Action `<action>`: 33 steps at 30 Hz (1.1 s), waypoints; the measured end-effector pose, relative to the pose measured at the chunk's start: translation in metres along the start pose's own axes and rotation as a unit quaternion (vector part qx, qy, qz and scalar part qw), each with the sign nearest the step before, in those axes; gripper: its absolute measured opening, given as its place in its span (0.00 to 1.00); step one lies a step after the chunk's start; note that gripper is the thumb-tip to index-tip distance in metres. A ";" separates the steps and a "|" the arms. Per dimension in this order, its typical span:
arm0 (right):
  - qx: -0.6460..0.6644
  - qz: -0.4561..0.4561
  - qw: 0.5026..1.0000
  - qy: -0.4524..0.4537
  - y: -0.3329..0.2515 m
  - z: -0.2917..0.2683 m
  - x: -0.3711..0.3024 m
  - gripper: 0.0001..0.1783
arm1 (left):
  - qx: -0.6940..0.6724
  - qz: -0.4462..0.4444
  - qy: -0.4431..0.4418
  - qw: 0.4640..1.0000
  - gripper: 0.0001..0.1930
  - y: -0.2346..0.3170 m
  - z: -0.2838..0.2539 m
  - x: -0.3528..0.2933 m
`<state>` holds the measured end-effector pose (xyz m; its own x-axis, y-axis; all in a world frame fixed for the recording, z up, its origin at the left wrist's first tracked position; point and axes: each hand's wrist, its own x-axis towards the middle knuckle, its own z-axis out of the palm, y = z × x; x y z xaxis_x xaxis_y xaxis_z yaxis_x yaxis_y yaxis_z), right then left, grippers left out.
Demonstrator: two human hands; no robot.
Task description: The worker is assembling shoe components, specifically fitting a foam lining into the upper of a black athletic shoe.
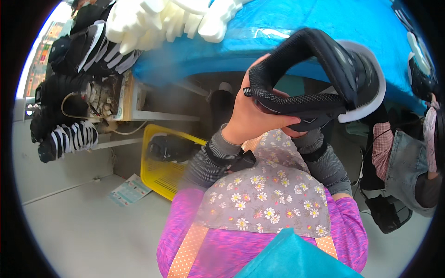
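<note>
Teal cloth (296, 257) lies on a flowered apron (271, 197), above which the left hand (252, 116) and the mostly hidden right hand (293, 132) clamp fingers around a black shoe (320, 74).

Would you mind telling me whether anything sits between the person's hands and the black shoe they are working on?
Nothing visible does. The left hand already grips the black shoe at its collar, and the right hand, mostly hidden beneath, touches its underside. Both are in direct contact.
</note>
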<state>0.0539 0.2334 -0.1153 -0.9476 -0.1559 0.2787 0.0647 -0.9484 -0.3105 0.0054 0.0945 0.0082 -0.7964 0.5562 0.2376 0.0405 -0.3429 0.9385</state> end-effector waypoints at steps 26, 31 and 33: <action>-0.305 -0.060 0.891 0.330 -0.003 0.064 0.024 0.47 | -0.106 0.093 0.176 0.974 0.55 -0.042 -0.034 -0.066; -0.333 -0.020 0.940 0.076 -0.010 0.034 0.016 0.43 | -0.136 0.129 0.221 0.957 0.45 -0.037 -0.052 -0.075; -0.451 -0.011 0.879 0.158 -0.008 0.040 0.026 0.30 | -0.111 0.111 0.238 0.959 0.40 -0.032 -0.058 -0.084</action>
<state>0.0411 0.2260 -0.0689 -0.9943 0.0783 0.0718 -0.0935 -0.3242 -0.9413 0.0355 0.0147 -0.0558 -0.9703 0.0609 0.2340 0.1530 -0.5949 0.7891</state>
